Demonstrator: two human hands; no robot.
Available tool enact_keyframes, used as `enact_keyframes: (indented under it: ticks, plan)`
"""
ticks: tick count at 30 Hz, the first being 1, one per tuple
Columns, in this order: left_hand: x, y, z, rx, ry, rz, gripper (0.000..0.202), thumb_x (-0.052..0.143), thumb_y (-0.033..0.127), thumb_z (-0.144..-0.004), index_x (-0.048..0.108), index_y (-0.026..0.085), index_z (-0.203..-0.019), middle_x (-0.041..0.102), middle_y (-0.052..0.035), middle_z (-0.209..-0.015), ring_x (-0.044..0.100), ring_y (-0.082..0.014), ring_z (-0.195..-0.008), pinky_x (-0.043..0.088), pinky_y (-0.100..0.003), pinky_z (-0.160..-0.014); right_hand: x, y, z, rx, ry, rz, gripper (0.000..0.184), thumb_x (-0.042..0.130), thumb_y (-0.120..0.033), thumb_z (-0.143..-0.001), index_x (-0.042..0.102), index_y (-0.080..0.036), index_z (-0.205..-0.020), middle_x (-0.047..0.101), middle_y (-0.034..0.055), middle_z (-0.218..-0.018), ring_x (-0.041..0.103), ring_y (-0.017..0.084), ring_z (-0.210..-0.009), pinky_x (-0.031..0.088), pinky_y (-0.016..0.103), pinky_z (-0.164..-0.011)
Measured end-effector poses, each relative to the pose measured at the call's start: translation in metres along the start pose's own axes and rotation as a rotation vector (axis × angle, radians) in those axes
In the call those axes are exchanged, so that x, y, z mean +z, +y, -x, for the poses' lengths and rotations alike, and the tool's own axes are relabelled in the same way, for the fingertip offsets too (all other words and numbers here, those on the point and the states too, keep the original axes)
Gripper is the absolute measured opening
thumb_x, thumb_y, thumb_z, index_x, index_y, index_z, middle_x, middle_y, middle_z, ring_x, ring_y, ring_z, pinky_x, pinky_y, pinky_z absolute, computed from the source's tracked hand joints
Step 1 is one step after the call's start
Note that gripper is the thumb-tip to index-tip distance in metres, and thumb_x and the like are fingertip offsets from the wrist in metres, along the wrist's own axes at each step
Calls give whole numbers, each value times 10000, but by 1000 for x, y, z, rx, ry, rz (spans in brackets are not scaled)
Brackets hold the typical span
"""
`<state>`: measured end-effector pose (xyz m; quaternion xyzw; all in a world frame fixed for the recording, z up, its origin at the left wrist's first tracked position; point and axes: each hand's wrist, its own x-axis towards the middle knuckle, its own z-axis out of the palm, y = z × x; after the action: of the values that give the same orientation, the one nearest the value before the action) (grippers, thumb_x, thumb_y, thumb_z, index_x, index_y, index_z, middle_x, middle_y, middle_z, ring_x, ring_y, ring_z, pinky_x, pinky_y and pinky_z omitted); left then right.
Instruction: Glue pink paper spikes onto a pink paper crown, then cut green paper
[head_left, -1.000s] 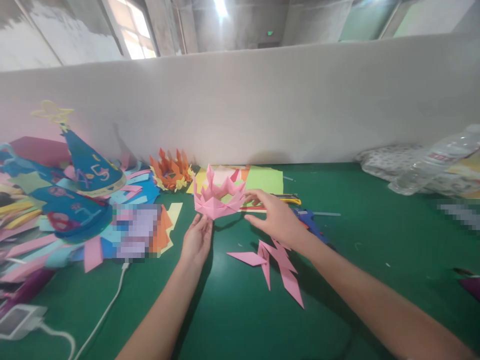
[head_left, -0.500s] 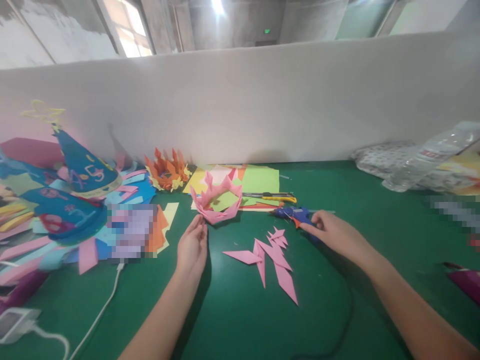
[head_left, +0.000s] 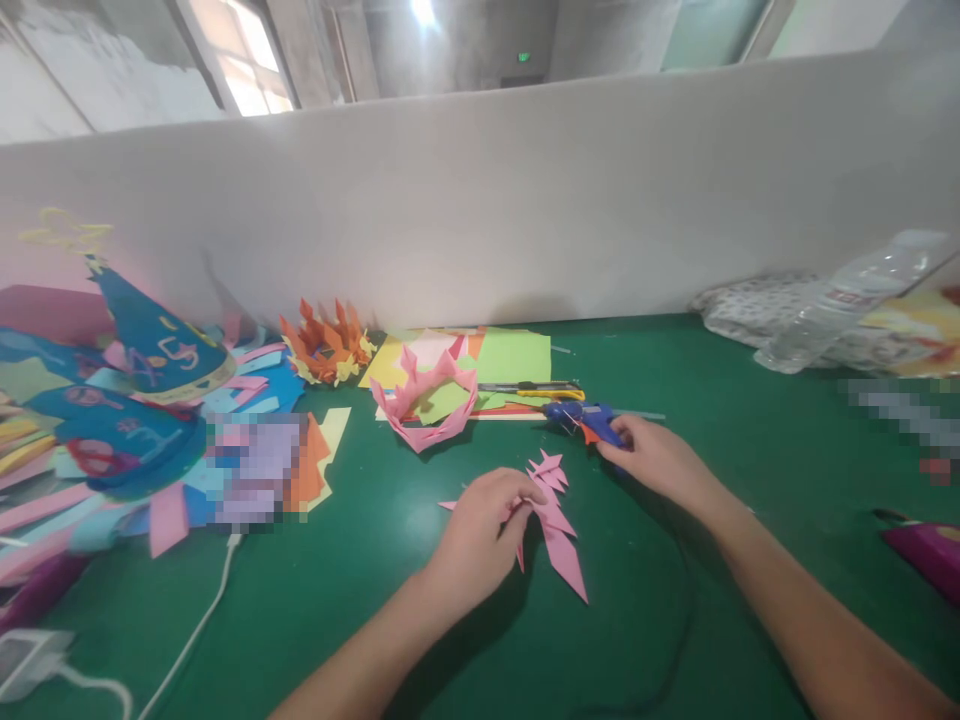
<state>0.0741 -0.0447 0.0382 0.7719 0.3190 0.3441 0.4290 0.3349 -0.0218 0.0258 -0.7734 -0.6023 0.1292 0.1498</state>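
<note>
The pink paper crown stands on its band upon the surface, probably steady enough to need no support. To its right and nearer the person, the left hand curls over pink folded pieces, bunched within easy reach; whether it pinches one I cannot tell. Rightmost, the blue hot glue gun points left, likely because the right hand grips its handle from the right

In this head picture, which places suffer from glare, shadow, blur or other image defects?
In the head view, the lamp flares and the window is washed out; also in the head view, a dark shadow lies on the table below the left hand, the tall hat's letters look smeared, and blocky pixelation hides the lilac item.
</note>
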Motion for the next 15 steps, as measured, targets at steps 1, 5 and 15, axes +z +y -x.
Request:
enact_keyframes:
  ticks: [1, 5, 15]
  plan:
    - [2, -3, -4, 29, -55, -113, 176, 454, 112, -838, 608, 192, -866, 636, -49, -909, 564, -166, -882, 431, -309, -825, 0, 0, 1, 8, 14, -75, 225, 553, -395, -701, 514, -201, -808, 652, 33, -738, 593, 188, -615, 378, 264, -530]
    - [10, -19, -14, 95, -143, -417, 154, 433, 169, -871, 586, 173, -861, 627, -86, -916, 547, -208, -890, 428, -355, -800, 2, -5, 4, 26, -93, -574, 303, 581, -365, -708, 438, -203, -921, 630, 6, -678, 587, 159, -585, 436, 264, -544]
    - [10, -25, -13, 36, -131, -405, 226, 500, 48, -771, 556, 173, -950, 595, -65, -886, 495, -206, -828, 401, -350, -743, 5, -22, 4, 170, -272, -1121, 200, 617, -321, -683, 491, -167, -711, 511, -33, -571, 426, 60, -444, 303, 176, -376]
